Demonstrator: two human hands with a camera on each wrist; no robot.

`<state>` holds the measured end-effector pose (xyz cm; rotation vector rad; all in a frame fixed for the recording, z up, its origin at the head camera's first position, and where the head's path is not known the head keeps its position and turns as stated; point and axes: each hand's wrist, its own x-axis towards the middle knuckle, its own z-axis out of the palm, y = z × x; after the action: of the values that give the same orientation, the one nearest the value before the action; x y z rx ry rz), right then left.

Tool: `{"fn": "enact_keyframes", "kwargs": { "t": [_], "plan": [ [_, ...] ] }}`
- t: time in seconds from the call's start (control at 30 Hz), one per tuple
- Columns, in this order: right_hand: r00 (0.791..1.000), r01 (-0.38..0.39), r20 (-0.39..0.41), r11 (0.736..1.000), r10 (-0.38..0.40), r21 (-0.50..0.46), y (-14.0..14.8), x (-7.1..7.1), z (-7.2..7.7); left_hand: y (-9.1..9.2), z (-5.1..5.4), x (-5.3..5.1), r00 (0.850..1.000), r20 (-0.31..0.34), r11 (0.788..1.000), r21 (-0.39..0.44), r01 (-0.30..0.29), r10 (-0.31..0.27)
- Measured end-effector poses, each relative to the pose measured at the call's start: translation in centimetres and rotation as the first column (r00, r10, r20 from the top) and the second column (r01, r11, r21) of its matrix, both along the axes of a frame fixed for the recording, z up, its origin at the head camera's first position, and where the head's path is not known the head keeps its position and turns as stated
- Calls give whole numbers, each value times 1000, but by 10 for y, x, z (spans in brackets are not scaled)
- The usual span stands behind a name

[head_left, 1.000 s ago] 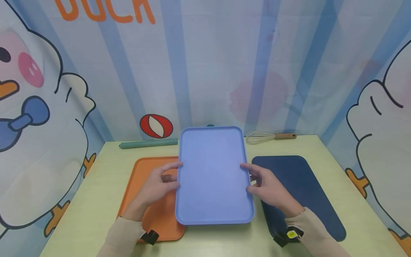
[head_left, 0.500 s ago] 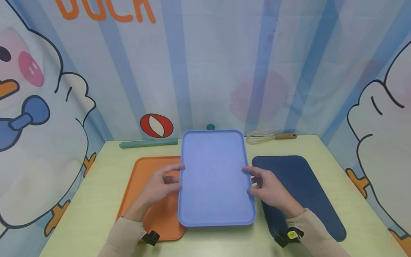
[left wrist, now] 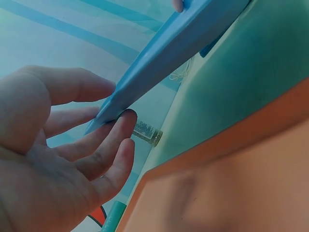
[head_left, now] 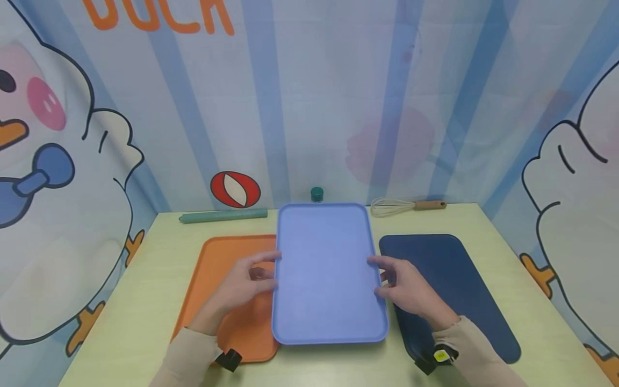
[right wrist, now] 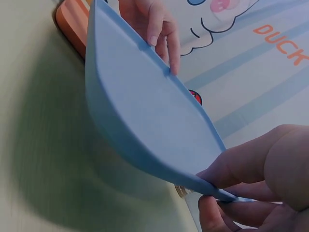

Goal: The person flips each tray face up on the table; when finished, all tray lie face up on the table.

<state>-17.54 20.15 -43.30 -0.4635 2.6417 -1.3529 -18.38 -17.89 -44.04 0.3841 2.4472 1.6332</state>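
A periwinkle-blue rectangular tray (head_left: 329, 279) hangs above the table, held from both sides. My left hand (head_left: 245, 282) pinches its left rim. In the left wrist view, the thumb lies on the tray's upper edge and fingertips touch its underside (left wrist: 159, 58). Opposite, my right hand (head_left: 405, 285) grips the right rim; the right wrist view shows the thumb on top of the tray (right wrist: 140, 92) and fingers below. An orange tray (head_left: 213, 263) lies under my left hand, partly covered by the blue one. Beneath my right forearm is a navy tray (head_left: 454, 290).
Along the back of the pale table (head_left: 130, 301) lie a green rod (head_left: 223, 215) and a whisk (head_left: 427, 205). Behind the blue tray stands a small container with a green cap (head_left: 316, 193), its body mostly hidden. A printed curtain (head_left: 319, 97) closes off the back and sides.
Both hands have brought the blue tray a little towards me, down and slightly to the right. More of the green cap behind it now shows. The other trays have stayed put.
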Motion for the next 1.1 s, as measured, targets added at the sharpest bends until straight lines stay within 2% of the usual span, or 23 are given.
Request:
{"fn": "enact_keyframes", "kwargs": {
  "t": [0.2,0.4,0.5,0.67,1.1],
  "plan": [
    [1000,-6,-10,1000,6,18,4,0,-5,2,-1,1,1000,10,999,-30,22,-22],
    [1000,8,-10,998,-7,59,8,-2,-10,5,-6,-2,995,-15,993,-59,100,-101],
    [1000,10,-5,997,-9,77,9,-3,-13,6,-10,-2,992,-5,990,-62,125,-126],
    [1000,9,17,996,-11,93,10,-4,-17,8,-14,-2,991,17,989,-62,135,-134],
    [997,30,63,990,-39,135,4,-5,-21,14,-12,0,989,62,989,-56,140,-137]
  ]
}}
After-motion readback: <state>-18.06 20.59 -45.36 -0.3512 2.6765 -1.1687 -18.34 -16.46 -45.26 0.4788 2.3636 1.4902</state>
